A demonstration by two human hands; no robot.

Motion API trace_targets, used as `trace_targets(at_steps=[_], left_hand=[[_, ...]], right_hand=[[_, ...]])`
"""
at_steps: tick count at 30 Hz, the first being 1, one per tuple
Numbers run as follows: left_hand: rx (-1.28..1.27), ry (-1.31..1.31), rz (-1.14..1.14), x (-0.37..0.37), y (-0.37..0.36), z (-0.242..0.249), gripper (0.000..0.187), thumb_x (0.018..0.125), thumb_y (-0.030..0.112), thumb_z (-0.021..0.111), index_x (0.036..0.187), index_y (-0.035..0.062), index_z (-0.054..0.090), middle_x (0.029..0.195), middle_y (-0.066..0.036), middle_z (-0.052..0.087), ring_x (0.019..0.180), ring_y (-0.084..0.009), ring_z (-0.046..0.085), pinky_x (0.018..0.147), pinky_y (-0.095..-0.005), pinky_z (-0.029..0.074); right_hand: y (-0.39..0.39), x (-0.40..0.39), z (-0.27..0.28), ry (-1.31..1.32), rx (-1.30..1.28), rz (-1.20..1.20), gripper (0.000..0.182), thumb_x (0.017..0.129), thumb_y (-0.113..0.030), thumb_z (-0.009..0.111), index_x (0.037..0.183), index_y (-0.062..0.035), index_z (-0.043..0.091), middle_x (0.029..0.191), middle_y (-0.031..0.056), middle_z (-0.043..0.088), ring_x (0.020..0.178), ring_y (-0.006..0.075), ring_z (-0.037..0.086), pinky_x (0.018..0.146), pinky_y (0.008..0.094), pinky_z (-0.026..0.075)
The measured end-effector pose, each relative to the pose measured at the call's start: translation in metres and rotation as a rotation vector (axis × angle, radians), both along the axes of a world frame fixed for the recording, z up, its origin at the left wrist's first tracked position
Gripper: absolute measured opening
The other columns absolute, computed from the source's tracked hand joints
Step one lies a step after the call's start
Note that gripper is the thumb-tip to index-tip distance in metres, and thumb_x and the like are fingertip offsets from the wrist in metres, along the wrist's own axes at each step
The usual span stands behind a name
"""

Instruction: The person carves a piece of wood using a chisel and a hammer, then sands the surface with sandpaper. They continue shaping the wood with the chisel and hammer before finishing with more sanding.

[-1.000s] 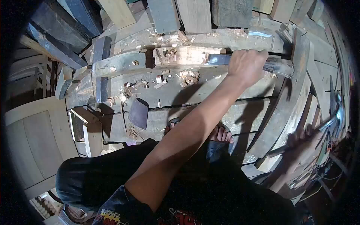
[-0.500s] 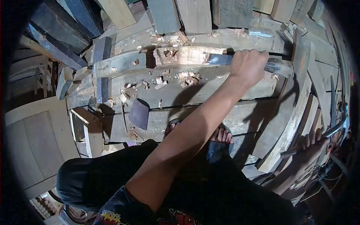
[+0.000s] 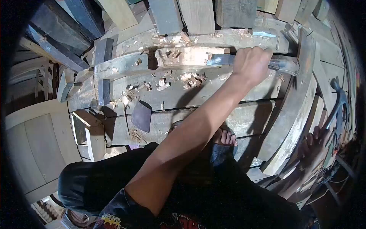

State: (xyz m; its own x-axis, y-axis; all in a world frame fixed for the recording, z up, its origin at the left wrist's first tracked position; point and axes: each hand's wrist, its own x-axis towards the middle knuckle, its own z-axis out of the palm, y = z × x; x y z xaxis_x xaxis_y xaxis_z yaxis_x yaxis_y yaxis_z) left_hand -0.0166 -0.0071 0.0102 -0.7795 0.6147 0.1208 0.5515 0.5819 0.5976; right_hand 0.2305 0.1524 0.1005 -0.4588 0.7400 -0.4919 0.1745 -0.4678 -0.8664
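Observation:
My left hand point(image 3: 251, 65) is wrapped round a chisel point(image 3: 222, 59), whose flat metal blade lies low along a freshly cut, pale length of timber point(image 3: 187, 56). Beyond my fist, the chisel's other end point(image 3: 285, 64) points right. Small dark holes mark the timber's left part. Out at the right, in shadow, my right hand point(image 3: 315, 143) closes on the handle of a claw hammer point(image 3: 339, 97), which is held apart from the chisel. The fingers of that hand show only dimly.
Wood chips point(image 3: 192, 79) litter the plank surface point(image 3: 175, 97). A purplish flat piece point(image 3: 142, 116) lies near my feet point(image 3: 225, 136). Boards point(image 3: 196, 17) line the far side, a wooden panel point(image 3: 42, 141) is at left, and a long timber point(image 3: 289, 118) runs along the right.
The hammer in my right hand has tilted, its head rising away from me and slightly left. My left hand and the chisel have barely shifted.

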Motion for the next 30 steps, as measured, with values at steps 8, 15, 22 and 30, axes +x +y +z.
trace_targets(at_steps=[8, 15, 22, 30], left_hand=[[0.209, 0.171, -0.063, 0.01, -0.023, 0.0, 0.016, 0.078, 0.009, 0.074, 0.093, 0.0055, 0.073, 0.068, -0.016, 0.07, 0.058, -0.0326, 0.071, 0.053, -0.0444, 0.058], [-0.344, 0.03, -0.192, 0.008, -0.018, -0.016, 0.029, 0.078, -0.003, 0.064, 0.104, 0.0034, 0.073, 0.086, -0.02, 0.075, 0.077, -0.0339, 0.076, 0.068, -0.0466, 0.062], [-0.076, 0.056, -0.31, 0.014, -0.042, 0.009, 0.018, 0.083, 0.016, 0.074, 0.098, 0.0059, 0.071, 0.076, -0.017, 0.073, 0.069, -0.0317, 0.074, 0.062, -0.0458, 0.061], [-0.007, 0.039, -0.317, 0.022, -0.021, 0.024, 0.028, 0.081, 0.026, 0.079, 0.1, 0.006, 0.073, 0.079, -0.018, 0.074, 0.069, -0.0336, 0.074, 0.068, -0.0472, 0.061]], right_hand=[[0.025, 0.038, -0.023, 0.015, -0.074, 0.037, 0.054, 0.098, -0.07, 0.053, 0.099, -0.0157, 0.058, 0.058, -0.0068, 0.036, 0.038, 0.0061, 0.026, 0.031, 0.0249, 0.02], [-0.016, 0.011, -0.023, -0.107, -0.146, -0.008, 0.059, 0.098, -0.074, 0.048, 0.083, -0.0166, 0.047, 0.053, -0.0042, 0.037, 0.033, 0.0081, 0.032, 0.029, 0.023, 0.024], [-0.018, 0.002, -0.024, -0.14, -0.112, -0.045, 0.06, 0.097, -0.074, 0.051, 0.081, -0.0163, 0.048, 0.053, -0.0056, 0.033, 0.035, 0.006, 0.028, 0.031, 0.0228, 0.023], [-0.019, 0.008, -0.018, -0.119, -0.145, -0.023, 0.06, 0.096, -0.076, 0.049, 0.08, -0.0181, 0.049, 0.051, -0.0064, 0.03, 0.034, 0.006, 0.028, 0.03, 0.0235, 0.022]])
